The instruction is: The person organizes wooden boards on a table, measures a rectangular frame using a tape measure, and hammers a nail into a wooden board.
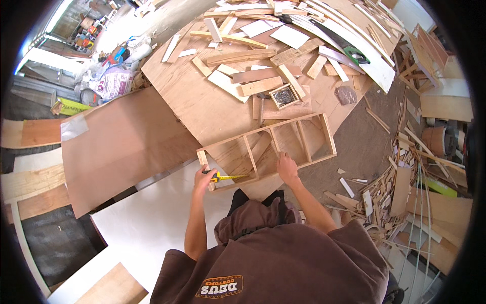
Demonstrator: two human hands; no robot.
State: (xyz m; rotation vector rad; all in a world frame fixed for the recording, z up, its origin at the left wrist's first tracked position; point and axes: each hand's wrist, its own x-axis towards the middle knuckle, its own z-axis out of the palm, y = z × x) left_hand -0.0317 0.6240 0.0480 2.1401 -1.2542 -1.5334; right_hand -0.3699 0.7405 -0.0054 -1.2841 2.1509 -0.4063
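My left hand (203,177) is closed on a tape measure (215,177) at the left end of a ladder-like wooden frame (324,126), with yellow blade extended rightward inside it. My right hand (286,167) has curled fingers on the frame near its middle crosspiece. The frame has several crosspieces and lies at the near edge of a large plywood panel (167,86). Just beyond it are a hammer (261,106) and a small wooden box (284,96) of dark small items, probably fasteners.
Offcuts (263,86) and a green-handled saw (353,54) cover the far panel. A brown sheet (116,147) and white board (126,225) lie left. Scrap wood (369,202) piles on the floor at right; bags (111,81) sit at back left.
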